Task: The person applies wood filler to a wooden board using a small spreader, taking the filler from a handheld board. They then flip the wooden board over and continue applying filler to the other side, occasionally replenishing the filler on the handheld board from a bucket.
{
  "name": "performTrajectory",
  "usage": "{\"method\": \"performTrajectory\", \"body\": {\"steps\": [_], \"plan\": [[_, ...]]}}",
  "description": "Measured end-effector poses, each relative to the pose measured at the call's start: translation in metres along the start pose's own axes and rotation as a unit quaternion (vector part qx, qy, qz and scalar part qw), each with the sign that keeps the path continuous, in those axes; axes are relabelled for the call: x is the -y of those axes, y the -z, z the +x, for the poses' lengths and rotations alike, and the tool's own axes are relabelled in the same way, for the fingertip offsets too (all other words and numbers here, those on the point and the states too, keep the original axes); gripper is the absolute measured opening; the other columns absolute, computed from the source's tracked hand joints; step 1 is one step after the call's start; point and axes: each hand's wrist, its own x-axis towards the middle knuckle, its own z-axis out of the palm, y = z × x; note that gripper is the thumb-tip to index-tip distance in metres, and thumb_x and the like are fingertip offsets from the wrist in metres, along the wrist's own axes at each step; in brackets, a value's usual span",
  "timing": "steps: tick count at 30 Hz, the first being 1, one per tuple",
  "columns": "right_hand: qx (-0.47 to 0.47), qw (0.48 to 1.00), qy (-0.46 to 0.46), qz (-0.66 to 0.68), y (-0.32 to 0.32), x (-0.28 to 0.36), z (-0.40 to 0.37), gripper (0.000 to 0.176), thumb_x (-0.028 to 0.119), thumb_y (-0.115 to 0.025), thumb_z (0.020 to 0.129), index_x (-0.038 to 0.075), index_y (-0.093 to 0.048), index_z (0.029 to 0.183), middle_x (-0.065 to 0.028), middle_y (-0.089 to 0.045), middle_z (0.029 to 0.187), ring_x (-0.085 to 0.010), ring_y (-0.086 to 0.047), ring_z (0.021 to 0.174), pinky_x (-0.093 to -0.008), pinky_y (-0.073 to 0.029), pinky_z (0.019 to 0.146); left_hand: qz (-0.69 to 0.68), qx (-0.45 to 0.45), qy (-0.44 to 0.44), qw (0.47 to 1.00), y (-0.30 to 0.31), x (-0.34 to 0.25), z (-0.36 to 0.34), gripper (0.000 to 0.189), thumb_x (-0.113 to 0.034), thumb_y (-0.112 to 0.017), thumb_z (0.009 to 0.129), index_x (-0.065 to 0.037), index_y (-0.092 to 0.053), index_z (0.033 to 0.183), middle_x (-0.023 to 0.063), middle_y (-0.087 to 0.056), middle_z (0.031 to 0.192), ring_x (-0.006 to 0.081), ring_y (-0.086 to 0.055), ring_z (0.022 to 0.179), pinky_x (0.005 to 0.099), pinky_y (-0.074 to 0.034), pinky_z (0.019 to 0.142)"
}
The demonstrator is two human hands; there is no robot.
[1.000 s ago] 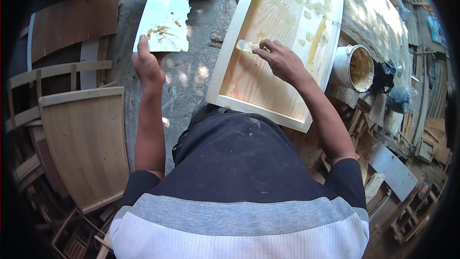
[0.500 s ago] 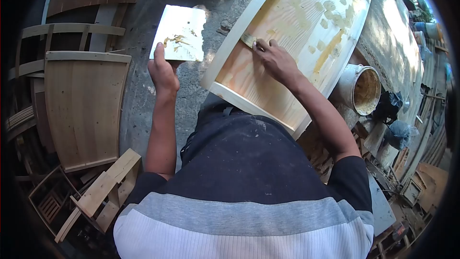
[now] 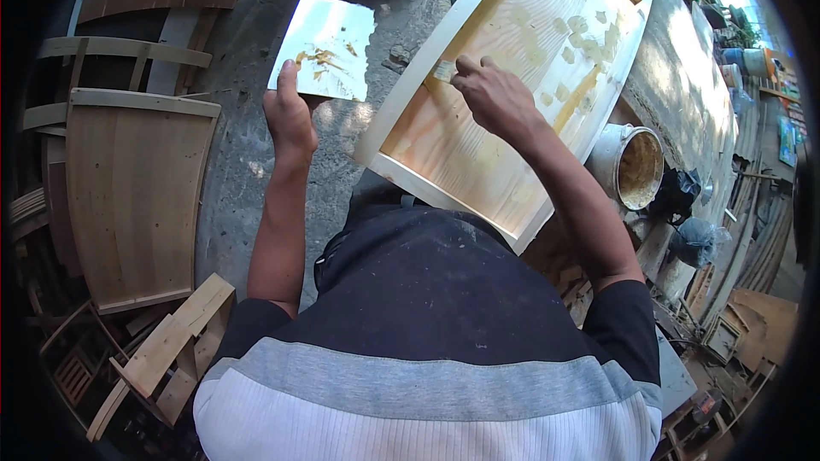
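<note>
My left hand (image 3: 292,121) grips a white board (image 3: 331,27) by its near left corner, thumb on top. Smears of brown putty (image 3: 323,60) lie on the board, and its right edge is ragged. My right hand (image 3: 500,101) is closed around a putty knife (image 3: 444,71), whose pale blade shows past the fingers; the handle is hidden. The blade is at the left side of a framed wooden panel (image 3: 461,149), close to the raised rim. Tan putty patches (image 3: 585,38) dot the panel's far part, with a long streak on the right.
A white bucket (image 3: 605,158) with putty-coated insides stands right of the panel, beside a black plastic bag (image 3: 677,190). Another wooden panel (image 3: 137,196) leans at the left above a wooden frame piece (image 3: 175,341). Concrete floor (image 3: 243,179) lies between the panels.
My right hand has shifted slightly, and more of the putty knife's blade shows. The left hand and board have moved a little up in view. The whole scene has slid slightly left.
</note>
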Motion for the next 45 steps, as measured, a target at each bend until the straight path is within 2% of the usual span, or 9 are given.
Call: {"method": "performTrajectory", "body": {"steps": [4, 14, 19, 22, 25, 32, 40, 44, 45], "plan": [[-0.010, 1.000, -0.006, 0.019, -0.019, -0.003, -0.010, 0.031, -0.006, -0.052, 0.082, 0.004, -0.062, 0.110, -0.0081, -0.058, 0.114, -0.0303, -0.058, 0.098, -0.0395, -0.053, 0.084, -0.004, -0.011, 0.023, 1.000, 0.016, 0.011, 0.003, 0.046, -0.028, -0.050, 0.102, 0.011, -0.056, 0.125, 0.0178, -0.067, 0.113, 0.0254, -0.070, 0.100, 0.0359, -0.059, 0.081], [-0.028, 0.998, -0.013, 0.051, -0.048, -0.010, -0.015, 0.025, -0.003, -0.057, 0.083, 0.003, -0.059, 0.106, -0.0103, -0.056, 0.116, -0.0342, -0.059, 0.104, -0.0416, -0.055, 0.085, 0.012, 0.002, 0.043, 0.999, 0.005, 0.008, 0.000, 0.045, -0.027, -0.049, 0.102, 0.011, -0.056, 0.125, 0.0177, -0.067, 0.113, 0.0253, -0.070, 0.100, 0.0360, -0.059, 0.084], [0.094, 0.995, -0.033, 0.001, -0.008, -0.004, 0.003, 0.018, -0.002, -0.057, 0.083, 0.003, -0.065, 0.098, -0.0103, -0.058, 0.110, -0.0328, -0.060, 0.102, -0.0418, -0.055, 0.084, 0.009, 0.020, 0.027, 0.999, -0.003, 0.004, 0.001, 0.045, -0.027, -0.051, 0.102, 0.012, -0.057, 0.123, 0.0175, -0.068, 0.113, 0.0248, -0.071, 0.099, 0.0349, -0.059, 0.083], [0.082, 0.996, -0.014, 0.020, 0.005, -0.019, -0.001, 0.035, -0.009, -0.052, 0.079, 0.006, -0.066, 0.107, -0.0082, -0.060, 0.112, -0.0336, -0.060, 0.101, -0.0417, -0.053, 0.084, 0.006, 0.012, 0.014, 1.000, -0.009, -0.006, -0.004, 0.044, -0.027, -0.051, 0.102, 0.011, -0.057, 0.122, 0.0171, -0.068, 0.112, 0.0245, -0.071, 0.099, 0.0348, -0.059, 0.082], [0.041, 0.998, -0.026, 0.038, 0.005, -0.022, 0.001, 0.020, -0.003, -0.056, 0.083, 0.005, -0.066, 0.099, -0.0089, -0.058, 0.110, -0.0302, -0.060, 0.101, -0.0406, -0.055, 0.084, 0.013, -0.002, 0.017, 1.000, -0.004, -0.006, -0.008, 0.044, -0.027, -0.050, 0.102, 0.011, -0.057, 0.123, 0.0172, -0.068, 0.111, 0.0245, -0.070, 0.099, 0.0360, -0.059, 0.082], [-0.038, 0.997, -0.002, 0.073, -0.050, -0.036, -0.011, 0.029, -0.003, -0.058, 0.081, 0.004, -0.062, 0.109, -0.0080, -0.057, 0.113, -0.0308, -0.059, 0.102, -0.0414, -0.056, 0.083, 0.029, -0.007, 0.022, 0.999, 0.001, 0.012, -0.004, 0.048, -0.030, -0.047, 0.103, 0.013, -0.059, 0.120, 0.0198, -0.069, 0.108, 0.0254, -0.072, 0.095, 0.0364, -0.061, 0.080], [0.075, 0.996, -0.050, 0.008, 0.004, -0.007, -0.004, 0.012, 0.001, -0.052, 0.085, 0.001, -0.063, 0.088, -0.0105, -0.060, 0.111, -0.0334, -0.061, 0.098, -0.0426, -0.054, 0.085, 0.013, 0.027, 0.011, 1.000, -0.027, -0.003, -0.003, 0.045, -0.027, -0.052, 0.101, 0.013, -0.056, 0.123, 0.0190, -0.066, 0.113, 0.0245, -0.070, 0.100, 0.0351, -0.060, 0.083], [0.061, 0.973, -0.221, 0.036, 0.015, 0.003, 0.006, 0.023, 0.011, -0.050, 0.091, 0.000, -0.069, 0.100, -0.0201, -0.057, 0.125, -0.0354, -0.059, 0.115, -0.0450, -0.053, 0.092, 0.026, 0.017, 0.009, 0.999, -0.017, -0.004, 0.003, 0.045, -0.028, -0.048, 0.103, 0.012, -0.058, 0.122, 0.0186, -0.068, 0.110, 0.0246, -0.071, 0.096, 0.0366, -0.060, 0.081], [0.087, 0.974, -0.203, 0.045, -0.007, -0.013, 0.014, 0.026, 0.012, -0.052, 0.089, -0.001, -0.066, 0.107, -0.0300, -0.059, 0.118, -0.0347, -0.061, 0.116, -0.0448, -0.054, 0.089, 0.026, 0.022, 0.014, 0.999, -0.013, -0.003, 0.006, 0.045, -0.028, -0.048, 0.103, 0.012, -0.058, 0.122, 0.0186, -0.068, 0.110, 0.0246, -0.071, 0.096, 0.0366, -0.060, 0.081]]}}
